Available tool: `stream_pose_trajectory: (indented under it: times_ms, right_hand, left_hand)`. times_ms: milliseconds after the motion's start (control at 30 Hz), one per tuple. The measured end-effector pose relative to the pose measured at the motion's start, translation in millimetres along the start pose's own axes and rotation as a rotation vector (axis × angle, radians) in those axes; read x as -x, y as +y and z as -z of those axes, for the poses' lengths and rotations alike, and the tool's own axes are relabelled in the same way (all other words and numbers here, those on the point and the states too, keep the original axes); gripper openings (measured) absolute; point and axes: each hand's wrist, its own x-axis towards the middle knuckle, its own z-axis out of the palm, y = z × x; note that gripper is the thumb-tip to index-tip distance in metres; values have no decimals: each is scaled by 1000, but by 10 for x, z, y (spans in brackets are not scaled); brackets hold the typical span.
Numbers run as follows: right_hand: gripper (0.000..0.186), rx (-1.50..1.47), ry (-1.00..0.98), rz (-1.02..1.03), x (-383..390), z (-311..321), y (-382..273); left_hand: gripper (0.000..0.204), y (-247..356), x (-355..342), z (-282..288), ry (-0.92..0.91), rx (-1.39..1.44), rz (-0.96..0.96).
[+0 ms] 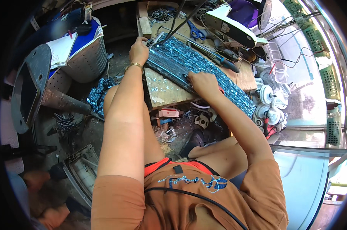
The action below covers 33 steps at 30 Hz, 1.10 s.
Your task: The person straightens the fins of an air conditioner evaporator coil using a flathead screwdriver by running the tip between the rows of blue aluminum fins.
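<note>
A long slab of crumpled, shiny blue metallic strips (204, 63) lies slantwise across a wooden board (158, 94). Along its near side runs a dark, ridged long bar (167, 69). My left hand (139, 53), with a bracelet at the wrist, is closed at the far left end of the bar; its fingertips are partly hidden. Farther right, my right hand (202, 82) makes a fist low over the bar. A small dark piece shows at its knuckles and a bit of red by its wrist, but what it grips is mostly hidden.
Blue-handled scissors (196, 30) and a screwdriver (229, 64) lie beyond the slab. A white and black appliance part (234, 27) stands behind. White round parts (267, 94) crowd the right. Blue scraps (100, 94) and a grey perforated basket (87, 57) are at left.
</note>
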Motion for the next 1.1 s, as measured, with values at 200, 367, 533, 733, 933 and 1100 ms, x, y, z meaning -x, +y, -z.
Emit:
stream_pose_trajectory:
  times_ms: [200,367,533,733,933,1100]
  right_hand:
    - [29,-164,-28,-69,158,54,188]
    - [30,-180,-30,-209,494,262,992]
    - [28,-216,40,-144,366,133,617]
    - [25,-230,127,-27,132,-110,325]
    - [23,-209,139,8,109,-140,288]
    - [17,-203,163,25,135,-141,274]
  left_hand:
    - [28,-6,-12,-37,31,-12,-35]
    - [29,11,78,-229,47,20,-20]
    - [26,-198,-73,-115,77,-34,-45]
    - [24,-129,-55,-220,77,6,-97]
    - [24,-173,-49,-191,80,11,-93]
    - [24,-212,-75,-197,99,48,-157]
